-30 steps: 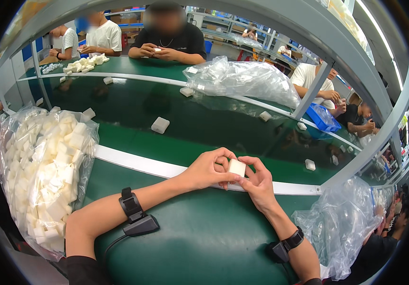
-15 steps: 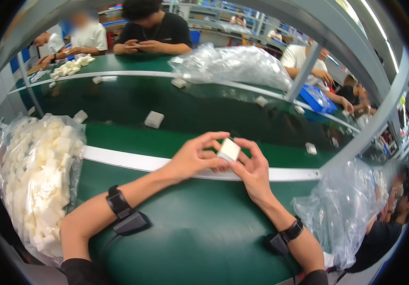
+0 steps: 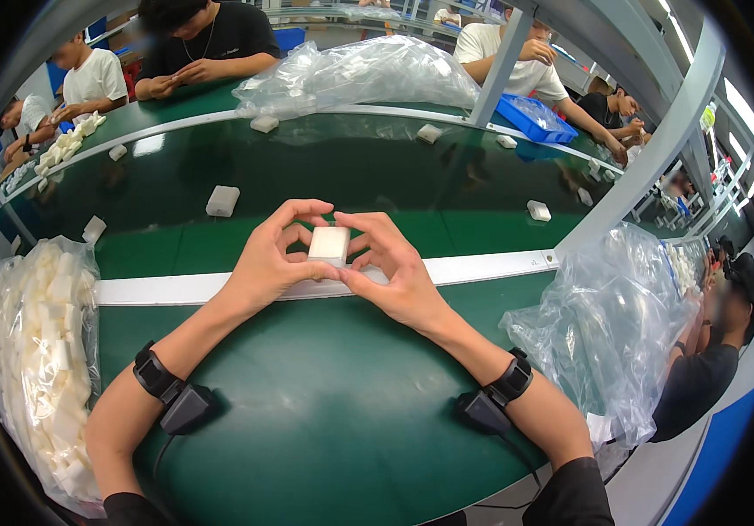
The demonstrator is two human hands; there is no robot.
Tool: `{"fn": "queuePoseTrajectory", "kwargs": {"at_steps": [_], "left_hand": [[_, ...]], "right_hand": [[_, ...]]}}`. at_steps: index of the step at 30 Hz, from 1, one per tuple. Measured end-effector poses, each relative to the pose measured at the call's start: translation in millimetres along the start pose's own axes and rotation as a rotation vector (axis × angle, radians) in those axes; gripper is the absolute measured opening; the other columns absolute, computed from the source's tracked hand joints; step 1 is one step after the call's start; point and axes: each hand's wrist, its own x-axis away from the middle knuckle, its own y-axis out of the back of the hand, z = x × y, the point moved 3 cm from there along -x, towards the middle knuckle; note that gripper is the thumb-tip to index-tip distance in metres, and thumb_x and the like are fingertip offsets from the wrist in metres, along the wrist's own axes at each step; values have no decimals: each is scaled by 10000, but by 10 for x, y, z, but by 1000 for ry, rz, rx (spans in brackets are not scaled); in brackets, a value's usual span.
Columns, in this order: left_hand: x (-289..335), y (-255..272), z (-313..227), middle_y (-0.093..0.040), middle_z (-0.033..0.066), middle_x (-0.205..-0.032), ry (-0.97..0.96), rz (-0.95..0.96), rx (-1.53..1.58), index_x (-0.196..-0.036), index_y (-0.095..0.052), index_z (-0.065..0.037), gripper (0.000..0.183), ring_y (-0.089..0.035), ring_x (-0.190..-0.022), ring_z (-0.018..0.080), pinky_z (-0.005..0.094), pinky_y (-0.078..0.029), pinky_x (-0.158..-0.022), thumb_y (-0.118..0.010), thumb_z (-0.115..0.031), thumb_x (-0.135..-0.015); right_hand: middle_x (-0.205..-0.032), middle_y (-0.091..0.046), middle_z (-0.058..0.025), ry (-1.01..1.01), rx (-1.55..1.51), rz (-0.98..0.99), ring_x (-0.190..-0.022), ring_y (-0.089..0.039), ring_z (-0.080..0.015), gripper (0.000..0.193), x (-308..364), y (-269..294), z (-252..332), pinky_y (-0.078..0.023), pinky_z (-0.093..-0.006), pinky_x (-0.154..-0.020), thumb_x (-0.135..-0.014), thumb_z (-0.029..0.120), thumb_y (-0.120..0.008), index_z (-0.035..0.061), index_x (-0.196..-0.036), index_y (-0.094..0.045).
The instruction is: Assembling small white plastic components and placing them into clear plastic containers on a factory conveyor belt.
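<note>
While the left hand [image 3: 267, 254] and right hand [image 3: 397, 272] face each other by the white strip [image 3: 166, 290], a white block [image 3: 329, 242] sits between them, inside the ring their fingers make. Left hand stands at about nine o'clock of the block, right hand between three and four; neither is nearer, as both are on it. Grip: fingers of both hands bent round the block and pinching it, index fingers arched past its far edge at twelve, thumb tips almost meeting along its near edge at six. How hard any one finger presses, cannot tell. Broad cream face is turned up, a slim near side showing beneath; outline almost square, so no clear long axis to report. Loose block [image 3: 223, 202] lies at ten o'clock on the dark green belt [image 3: 324, 171], apart from both hands; bag of white pieces [image 3: 35, 351] at eight; crumpled clear bag [image 3: 605, 324] past three.
</note>
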Motion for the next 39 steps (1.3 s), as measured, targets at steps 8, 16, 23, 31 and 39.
{"fn": "queuePoseTrajectory", "kwargs": {"at_steps": [8,16,23,31,39], "left_hand": [[-2,22,7,-469,97,-1294,-82,71,-34,-1160,-603,-9,431,-541,-1157,182,336,-556,-944,-756,61,-763],[31,-77,40,-431,85,-1253,-165,82,-58,-938,-596,-18,164,-543,-1125,168,322,-567,-911,-707,49,-838],[11,-46,-5,-436,59,-1269,-78,96,-52,-1179,-558,-46,409,-519,-1130,177,327,-535,-920,-699,72,-814],[9,-29,-16,-438,62,-1328,-129,76,-138,-1337,-490,-55,596,-504,-1157,191,337,-519,-897,-696,86,-797],[-1,-34,-38,-506,78,-1320,-98,66,-113,-1336,-554,-38,594,-561,-1067,179,316,-552,-884,-712,88,-778]], "right_hand": [[-1215,-455,-102,-53,-174,-95,-1003,-613,-185,529,4,28,35,-555,-332,-811,-839,21,-709,-31,-1315,-484],[-1135,-461,-104,-4,-57,-131,-886,-657,-185,467,-5,0,5,-590,-338,-813,-817,0,-709,-56,-1248,-539],[-1223,-447,-112,17,26,-113,-959,-615,-192,518,-19,0,9,-562,-319,-794,-803,-40,-651,-10,-1301,-512],[-1284,-423,-117,86,97,-79,-1012,-580,-207,602,-23,6,-1,-540,-307,-780,-774,-57,-629,31,-1351,-479],[-1278,-402,-94,-8,79,-65,-1044,-562,-198,611,-12,5,-19,-519,-336,-828,-797,-50,-622,41,-1375,-444]]}}
